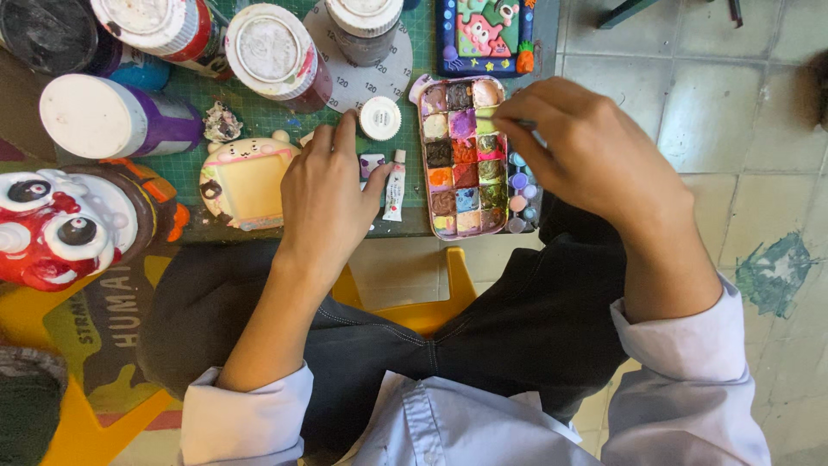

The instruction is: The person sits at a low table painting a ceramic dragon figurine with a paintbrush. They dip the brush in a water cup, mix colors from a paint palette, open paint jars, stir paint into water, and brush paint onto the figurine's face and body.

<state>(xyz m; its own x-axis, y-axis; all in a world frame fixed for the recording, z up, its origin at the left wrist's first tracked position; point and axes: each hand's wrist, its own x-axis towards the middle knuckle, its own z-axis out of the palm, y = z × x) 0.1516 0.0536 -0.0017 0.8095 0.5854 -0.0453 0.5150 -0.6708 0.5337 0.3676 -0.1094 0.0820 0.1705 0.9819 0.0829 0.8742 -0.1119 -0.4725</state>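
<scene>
While jars (276,52) crowd, right hand (586,147) over palette (464,160)

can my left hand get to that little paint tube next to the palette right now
Probably yes. The left hand rests on the table edge with the small paint tube just beside its thumb, and nothing lies between them.

The person is wearing a pale lavender-white shirt with a button placket running down the front. Both sleeves are sitting rolled up in loose, creased cuffs, leaving the forearms bare. Dark charcoal trousers with visible stitched seams are covering the legs. The left hand (326,203) and right hand (595,151) are wearing nothing.
</scene>
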